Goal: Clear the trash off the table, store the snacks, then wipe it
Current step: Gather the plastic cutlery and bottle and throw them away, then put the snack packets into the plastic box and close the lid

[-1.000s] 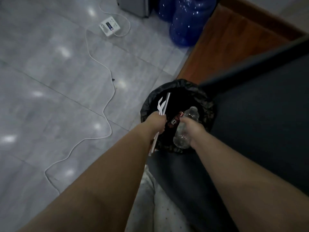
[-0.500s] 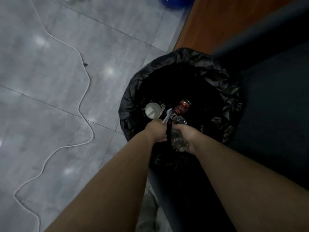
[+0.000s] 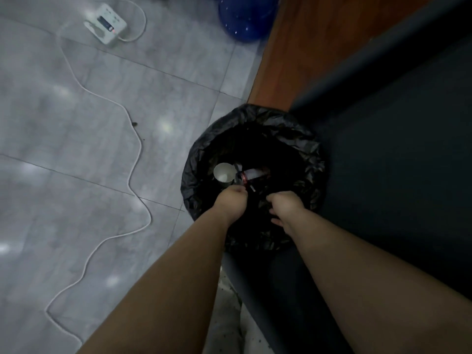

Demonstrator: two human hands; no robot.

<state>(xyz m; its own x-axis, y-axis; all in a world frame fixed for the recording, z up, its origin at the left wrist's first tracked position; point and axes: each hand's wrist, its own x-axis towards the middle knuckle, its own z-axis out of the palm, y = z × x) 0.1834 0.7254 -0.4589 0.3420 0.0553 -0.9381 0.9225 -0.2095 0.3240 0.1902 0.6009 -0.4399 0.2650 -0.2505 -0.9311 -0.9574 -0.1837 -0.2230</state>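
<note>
On the grey tiled floor a white power cord snakes well left of the round bin lined with a crinkled black plastic bag. Inside lie a white paper cup and a red-labelled clear plastic bottle — light, crushable trash, probably best taken by the body. The left hand is curled, apparently empty; the right hand hangs loosely curled over the near rim — the dark table edge crowds the right.

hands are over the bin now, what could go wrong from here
The white cord snakes over the floor just left of the trash bin; stepping back toward the table could snag a foot. The bag's rim looks loose where the right hand and left hand hover; brushing it could pull it into the bin. The paper cup sits near the rim side, probably fine.
</note>
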